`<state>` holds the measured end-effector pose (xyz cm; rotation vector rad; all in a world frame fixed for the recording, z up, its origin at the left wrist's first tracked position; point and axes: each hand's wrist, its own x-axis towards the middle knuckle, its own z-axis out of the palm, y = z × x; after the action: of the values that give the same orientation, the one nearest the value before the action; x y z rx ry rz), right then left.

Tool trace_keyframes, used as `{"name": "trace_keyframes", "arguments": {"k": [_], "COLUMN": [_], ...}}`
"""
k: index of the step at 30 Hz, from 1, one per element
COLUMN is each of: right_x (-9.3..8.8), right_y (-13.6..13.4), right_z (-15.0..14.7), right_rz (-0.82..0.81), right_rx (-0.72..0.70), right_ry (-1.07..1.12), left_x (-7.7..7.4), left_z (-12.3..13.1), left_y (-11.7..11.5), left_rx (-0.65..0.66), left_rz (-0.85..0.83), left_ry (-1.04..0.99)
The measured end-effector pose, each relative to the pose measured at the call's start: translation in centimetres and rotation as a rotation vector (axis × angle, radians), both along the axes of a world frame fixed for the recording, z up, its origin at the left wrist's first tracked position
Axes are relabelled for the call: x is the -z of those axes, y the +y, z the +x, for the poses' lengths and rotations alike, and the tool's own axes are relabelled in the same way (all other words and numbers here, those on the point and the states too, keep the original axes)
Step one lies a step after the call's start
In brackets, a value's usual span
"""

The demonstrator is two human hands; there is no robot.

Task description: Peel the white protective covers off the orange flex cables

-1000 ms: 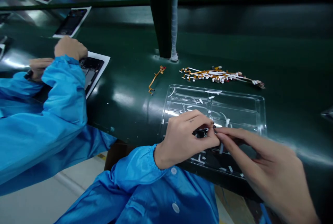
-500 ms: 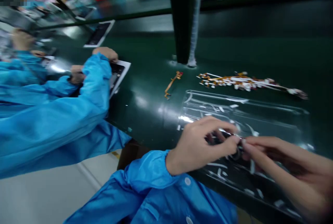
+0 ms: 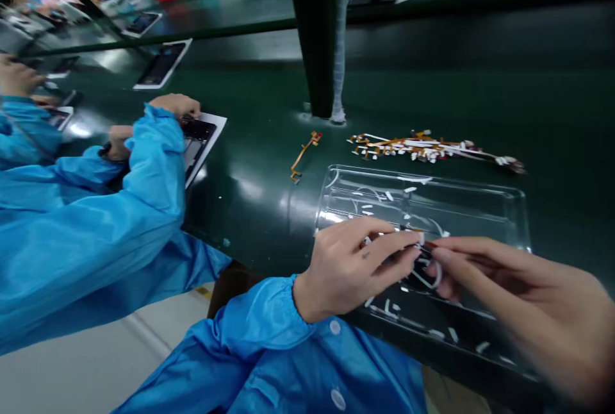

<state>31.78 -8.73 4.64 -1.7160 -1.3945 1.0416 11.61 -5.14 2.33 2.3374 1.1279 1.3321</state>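
Over a clear plastic tray (image 3: 516,209), my left hand (image 3: 355,266) is closed in a pinch on a small flex cable (image 3: 417,231), of which only bits of orange and white show between the fingers. My right hand (image 3: 509,292) meets it fingertip to fingertip, thumb and forefinger pinched on the same piece. A white curved strip (image 3: 438,276) loops below the right fingertips. Most of the held piece is hidden by the fingers. Small white scraps (image 3: 389,196) lie scattered in the tray beneath both hands.
Behind the tray lies a pile of orange and white flex cables (image 3: 418,147); a single flex cable (image 3: 303,156) sits left of it. A dark post (image 3: 314,36) rises from the green table (image 3: 259,209). At left, a co-worker's blue sleeve (image 3: 158,164) reaches to a device on a white sheet (image 3: 211,138).
The view has shifted slightly, so the table's contents appear further left. My fingers have shifted on the held piece, and the white loop by the right fingertips shows more clearly.
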Motion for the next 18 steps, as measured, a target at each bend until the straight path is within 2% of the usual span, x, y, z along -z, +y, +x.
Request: {"name": "trace_keyframes", "arguments": {"k": [4, 8, 13, 16, 18], "right_x": [-1.1, -0.9, -0.8, -1.0, -1.2], "right_y": [0.3, 0.2, 0.0, 0.1, 0.3], "right_z": [0.2, -0.1, 0.4, 1.1, 1.3], "right_rz": [-0.044, 0.001, 0.043, 0.086, 0.111], "right_rx": [-0.086, -0.104, -0.190, -0.207, -0.195], "right_ry": [0.054, 0.014, -0.087, -0.166, -0.179], "left_x": [0.2, 0.0, -0.2, -0.5, -0.8], "left_z": [0.5, 0.8, 0.7, 0.0, -0.4], "left_y": [-0.1, -0.1, 0.0, 0.4, 0.7], "left_rx": [0.018, 0.012, -0.012, -0.006, 0.025], "left_rz": [-0.015, 0.030, 0.009, -0.113, -0.325], "left_ry": [0.026, 0.068, 0.118, 0.059, -0.064]}}
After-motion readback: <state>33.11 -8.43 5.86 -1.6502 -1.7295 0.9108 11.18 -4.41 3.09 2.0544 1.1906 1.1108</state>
